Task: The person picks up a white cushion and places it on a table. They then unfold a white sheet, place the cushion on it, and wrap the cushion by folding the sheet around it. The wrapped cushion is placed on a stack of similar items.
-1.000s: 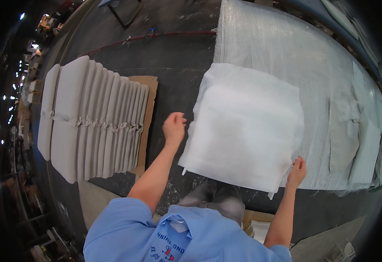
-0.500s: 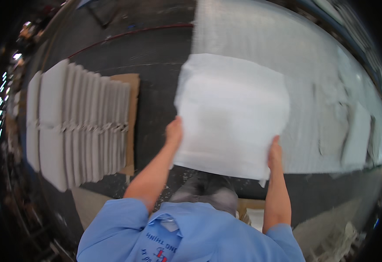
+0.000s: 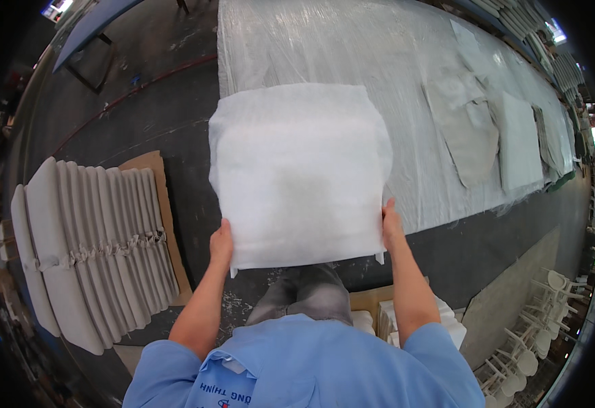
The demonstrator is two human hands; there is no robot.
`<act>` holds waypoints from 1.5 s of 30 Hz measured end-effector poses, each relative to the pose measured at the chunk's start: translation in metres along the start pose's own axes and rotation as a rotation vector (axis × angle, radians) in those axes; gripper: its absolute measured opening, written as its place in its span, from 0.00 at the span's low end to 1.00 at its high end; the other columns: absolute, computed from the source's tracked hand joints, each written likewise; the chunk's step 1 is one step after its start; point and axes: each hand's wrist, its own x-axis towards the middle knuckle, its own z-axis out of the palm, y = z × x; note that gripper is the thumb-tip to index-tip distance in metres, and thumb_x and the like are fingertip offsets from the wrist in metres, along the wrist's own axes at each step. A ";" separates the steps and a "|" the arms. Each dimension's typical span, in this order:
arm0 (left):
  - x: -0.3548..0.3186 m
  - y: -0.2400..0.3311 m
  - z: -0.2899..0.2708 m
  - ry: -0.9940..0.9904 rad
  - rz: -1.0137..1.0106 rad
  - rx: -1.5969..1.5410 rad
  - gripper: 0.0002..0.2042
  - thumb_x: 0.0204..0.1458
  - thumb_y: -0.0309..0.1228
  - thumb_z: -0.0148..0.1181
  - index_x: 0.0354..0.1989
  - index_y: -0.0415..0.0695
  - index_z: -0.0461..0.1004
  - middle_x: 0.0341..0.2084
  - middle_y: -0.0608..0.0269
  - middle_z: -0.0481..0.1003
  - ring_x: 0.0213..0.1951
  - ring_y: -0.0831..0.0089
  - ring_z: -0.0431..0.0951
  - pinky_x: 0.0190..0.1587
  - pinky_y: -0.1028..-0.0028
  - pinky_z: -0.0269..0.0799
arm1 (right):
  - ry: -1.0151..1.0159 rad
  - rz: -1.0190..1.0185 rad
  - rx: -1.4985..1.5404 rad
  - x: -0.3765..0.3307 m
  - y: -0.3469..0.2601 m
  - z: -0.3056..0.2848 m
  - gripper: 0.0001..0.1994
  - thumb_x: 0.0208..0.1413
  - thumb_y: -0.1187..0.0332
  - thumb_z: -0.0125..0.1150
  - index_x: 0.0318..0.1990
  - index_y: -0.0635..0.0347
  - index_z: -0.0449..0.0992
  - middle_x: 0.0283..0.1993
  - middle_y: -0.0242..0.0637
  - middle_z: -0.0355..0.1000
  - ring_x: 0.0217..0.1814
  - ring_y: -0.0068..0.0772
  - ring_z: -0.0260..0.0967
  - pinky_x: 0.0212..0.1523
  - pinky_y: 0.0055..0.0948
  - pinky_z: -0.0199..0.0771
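Observation:
I hold a square white foam pad (image 3: 301, 173) out in front of me, flat and facing up. My left hand (image 3: 221, 243) grips its near left corner and my right hand (image 3: 390, 226) grips its near right corner. The pad hangs above the near edge of a long table covered in clear plastic sheeting (image 3: 352, 47). My fingers are partly hidden under the pad.
A row of several grey cushions (image 3: 86, 238) stands on edge on cardboard (image 3: 149, 166) on the dark floor to my left. Flat grey fabric covers (image 3: 471, 132) lie farther along the table on the right. White pads (image 3: 406, 323) are stacked by my right leg.
I turned toward the table and lifted the pad. My right hand slid from the far right corner to the near edge, and both hands now hold the pad level above the table edge.

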 end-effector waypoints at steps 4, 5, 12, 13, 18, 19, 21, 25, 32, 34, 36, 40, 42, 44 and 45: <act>-0.014 -0.003 -0.017 -0.093 -0.040 -0.153 0.31 0.71 0.52 0.45 0.57 0.31 0.76 0.51 0.45 0.80 0.55 0.60 0.79 0.59 0.67 0.69 | -0.070 -0.057 0.101 -0.019 0.005 -0.033 0.42 0.71 0.35 0.38 0.59 0.72 0.77 0.55 0.49 0.78 0.61 0.46 0.71 0.63 0.38 0.66; -0.020 -0.002 -0.016 -0.120 -0.068 -0.201 0.32 0.71 0.52 0.44 0.57 0.30 0.76 0.52 0.44 0.80 0.55 0.60 0.79 0.59 0.67 0.69 | -0.079 -0.074 0.083 -0.023 0.013 -0.037 0.42 0.71 0.35 0.38 0.59 0.72 0.77 0.54 0.50 0.78 0.60 0.47 0.72 0.62 0.37 0.67; -0.026 -0.031 0.000 -0.050 0.013 -0.298 0.35 0.71 0.55 0.42 0.57 0.28 0.76 0.53 0.45 0.79 0.56 0.60 0.78 0.59 0.66 0.69 | 0.038 -0.009 -0.124 -0.060 0.038 -0.003 0.36 0.71 0.39 0.40 0.57 0.68 0.79 0.57 0.61 0.76 0.65 0.58 0.70 0.64 0.45 0.66; -0.031 -0.044 -0.005 -0.059 -0.038 -0.280 0.36 0.71 0.57 0.40 0.58 0.29 0.75 0.54 0.47 0.79 0.56 0.61 0.77 0.59 0.66 0.69 | 0.018 0.021 -0.180 -0.066 0.043 -0.004 0.36 0.71 0.39 0.40 0.57 0.68 0.78 0.58 0.61 0.75 0.66 0.58 0.70 0.65 0.44 0.66; -0.026 -0.050 -0.027 -0.267 -0.282 -0.537 0.39 0.69 0.63 0.37 0.63 0.36 0.73 0.57 0.57 0.78 0.59 0.63 0.76 0.62 0.67 0.68 | 0.021 -0.092 -0.403 -0.026 0.044 -0.021 0.36 0.71 0.40 0.40 0.61 0.68 0.76 0.64 0.59 0.72 0.71 0.57 0.65 0.69 0.43 0.62; -0.010 -0.044 -0.031 -0.346 -0.246 -0.604 0.40 0.67 0.66 0.36 0.67 0.40 0.71 0.61 0.61 0.76 0.61 0.63 0.74 0.65 0.66 0.66 | 0.092 -0.405 -0.320 -0.006 0.046 -0.029 0.35 0.72 0.41 0.40 0.63 0.67 0.73 0.64 0.52 0.73 0.69 0.51 0.67 0.68 0.41 0.63; 0.012 -0.011 -0.041 -0.293 -0.155 -0.474 0.47 0.62 0.73 0.32 0.74 0.43 0.60 0.71 0.57 0.65 0.69 0.62 0.64 0.69 0.59 0.56 | -0.021 -0.368 0.105 0.009 0.012 -0.012 0.21 0.71 0.48 0.48 0.60 0.53 0.71 0.50 0.31 0.74 0.49 0.25 0.68 0.47 0.31 0.67; 0.058 0.029 -0.047 -0.341 -0.113 -0.575 0.43 0.61 0.73 0.40 0.63 0.43 0.72 0.50 0.67 0.76 0.51 0.71 0.71 0.59 0.62 0.64 | -0.339 -0.208 0.165 0.025 -0.055 0.011 0.21 0.72 0.50 0.52 0.60 0.56 0.72 0.49 0.29 0.75 0.48 0.23 0.70 0.46 0.31 0.70; 0.088 0.035 -0.006 -0.123 0.023 -0.711 0.13 0.67 0.44 0.58 0.45 0.46 0.76 0.34 0.71 0.76 0.37 0.78 0.73 0.42 0.74 0.72 | -0.076 -0.380 0.091 0.067 -0.037 0.021 0.18 0.72 0.56 0.55 0.47 0.66 0.78 0.41 0.34 0.77 0.41 0.26 0.70 0.42 0.31 0.72; 0.094 0.025 -0.005 -0.052 0.056 -0.690 0.11 0.68 0.40 0.58 0.46 0.45 0.76 0.35 0.70 0.77 0.37 0.77 0.74 0.42 0.75 0.72 | -0.067 -0.353 0.127 0.065 -0.036 0.036 0.18 0.72 0.58 0.54 0.48 0.67 0.78 0.43 0.37 0.79 0.40 0.27 0.73 0.42 0.32 0.75; 0.102 0.023 -0.003 -0.038 0.063 -0.596 0.11 0.67 0.39 0.59 0.48 0.44 0.76 0.37 0.69 0.78 0.37 0.76 0.76 0.42 0.74 0.74 | -0.043 -0.364 -0.051 0.071 -0.038 0.041 0.16 0.70 0.61 0.54 0.47 0.67 0.79 0.41 0.37 0.79 0.39 0.28 0.73 0.40 0.32 0.74; 0.103 0.041 0.010 -0.219 -0.134 -0.716 0.17 0.63 0.28 0.62 0.60 0.40 0.73 0.47 0.57 0.81 0.46 0.67 0.83 0.47 0.66 0.82 | 0.168 -0.467 -0.282 0.088 -0.030 0.036 0.12 0.64 0.63 0.59 0.40 0.65 0.79 0.34 0.44 0.78 0.36 0.36 0.75 0.40 0.37 0.74; 0.100 0.043 0.009 -0.246 -0.131 -0.691 0.20 0.64 0.31 0.61 0.62 0.38 0.71 0.49 0.57 0.80 0.47 0.68 0.82 0.49 0.66 0.81 | 0.231 -0.481 -0.298 0.082 -0.031 0.040 0.10 0.61 0.64 0.61 0.38 0.64 0.78 0.33 0.44 0.77 0.37 0.41 0.76 0.41 0.40 0.74; 0.097 0.051 0.009 -0.251 -0.168 -0.573 0.18 0.64 0.31 0.62 0.60 0.39 0.73 0.49 0.58 0.80 0.46 0.68 0.82 0.47 0.67 0.80 | 0.271 -0.461 -0.307 0.070 -0.041 0.042 0.09 0.59 0.65 0.63 0.36 0.63 0.77 0.32 0.44 0.77 0.38 0.45 0.77 0.42 0.42 0.74; 0.095 0.057 0.006 -0.240 -0.168 -0.499 0.17 0.63 0.32 0.62 0.58 0.39 0.74 0.49 0.58 0.80 0.46 0.68 0.82 0.46 0.66 0.80 | 0.290 -0.500 -0.369 0.064 -0.049 0.043 0.09 0.58 0.65 0.63 0.35 0.63 0.77 0.31 0.43 0.77 0.38 0.45 0.77 0.42 0.41 0.75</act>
